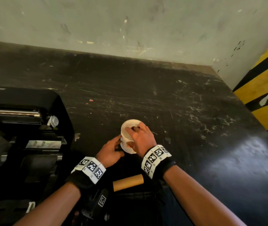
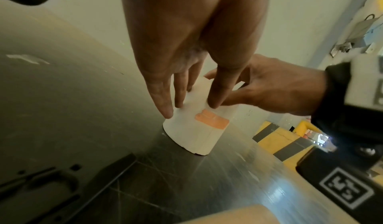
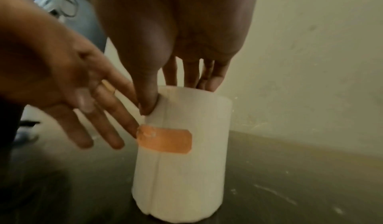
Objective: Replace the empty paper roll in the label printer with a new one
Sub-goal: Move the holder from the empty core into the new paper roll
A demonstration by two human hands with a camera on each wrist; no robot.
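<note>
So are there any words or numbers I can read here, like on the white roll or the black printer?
No words or numbers can be read.
Paper roll: only a plain orange sticker, no writing.
Printer: a pale label with marks too blurred to read.
Wristbands: black-and-white square code patterns, not words.
Brown cardboard tube: blank.

Both hands (image 2: 186, 83) on white roll (image 2: 199, 129)
</note>
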